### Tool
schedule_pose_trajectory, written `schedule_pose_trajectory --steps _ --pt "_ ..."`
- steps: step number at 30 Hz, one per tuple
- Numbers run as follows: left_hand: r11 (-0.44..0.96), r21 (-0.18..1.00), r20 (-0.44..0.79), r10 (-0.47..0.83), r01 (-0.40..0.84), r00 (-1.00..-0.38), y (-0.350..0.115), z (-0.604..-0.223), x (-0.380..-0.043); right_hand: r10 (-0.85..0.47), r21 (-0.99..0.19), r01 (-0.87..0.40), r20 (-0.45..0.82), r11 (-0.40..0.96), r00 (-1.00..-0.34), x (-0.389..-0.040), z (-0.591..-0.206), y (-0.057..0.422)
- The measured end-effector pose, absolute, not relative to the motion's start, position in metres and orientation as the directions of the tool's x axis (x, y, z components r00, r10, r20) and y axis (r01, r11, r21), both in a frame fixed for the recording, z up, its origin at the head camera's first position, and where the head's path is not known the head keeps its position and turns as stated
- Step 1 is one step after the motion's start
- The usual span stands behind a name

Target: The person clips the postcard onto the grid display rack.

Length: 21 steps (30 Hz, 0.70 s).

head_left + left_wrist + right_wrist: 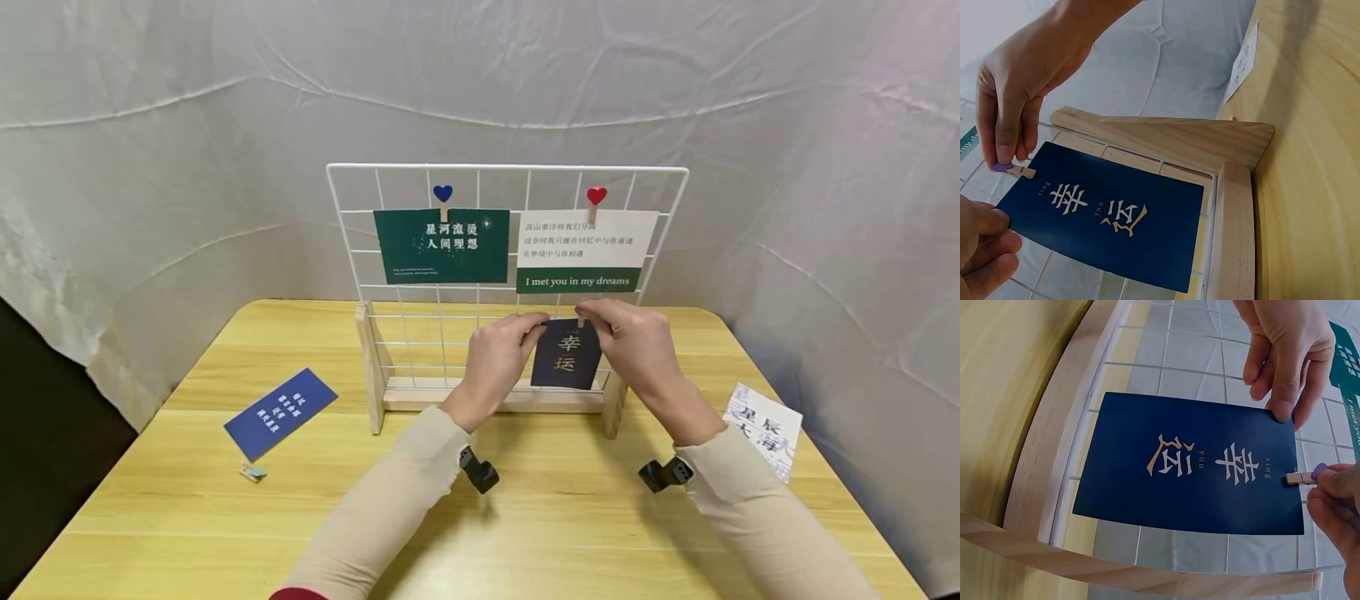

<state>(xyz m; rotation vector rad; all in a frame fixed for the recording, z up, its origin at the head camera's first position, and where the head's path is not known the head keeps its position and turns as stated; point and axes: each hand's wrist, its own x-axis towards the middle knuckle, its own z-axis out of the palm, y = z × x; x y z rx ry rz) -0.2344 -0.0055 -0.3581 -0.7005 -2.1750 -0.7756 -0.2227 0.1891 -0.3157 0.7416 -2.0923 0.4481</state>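
Note:
A dark blue card (567,354) with two large gold characters hangs upright against the lower right of a white wire grid (441,333). My left hand (501,357) pinches the card's upper left corner between thumb and fingers. With thumb and fingertips my right hand (637,340) pinches a small wooden clothespin (1300,478) with a purple top, its jaws over the card's top edge. Above, a green card (450,265) hangs under a blue-heart clothespin (443,197), and a white-and-green card (581,254) under a red-heart clothespin (596,198).
The grid stands in a wooden base (487,402) on the wooden table (555,517). On the left lie a blue card (281,414) and a small clothespin (253,473). A white printed card (772,421) lies at the right, partly behind my right forearm. Pale cloth (480,83) hangs behind.

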Motion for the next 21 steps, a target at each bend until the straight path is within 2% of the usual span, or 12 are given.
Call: schedule_pose_trajectory --steps 9,16,21 --pt "0.684 0.314 0.766 0.226 0.659 -0.601 -0.0040 -0.3559 -0.2342 -0.365 -0.009 -0.654 0.825 0.756 -0.432 -0.2236 -0.3173 0.1913" --pt "0.697 0.262 0.792 0.240 0.668 -0.561 -0.0045 -0.3567 -0.2332 -0.376 -0.001 -0.675 0.830 0.738 -0.412 -0.2245 -0.3202 0.1951" --pt "0.711 0.245 0.791 0.246 0.659 -0.560 -0.0050 -0.3565 -0.2328 -0.369 -0.029 -0.693 0.830 0.720 -0.418 -0.2232 -0.3197 0.1968"
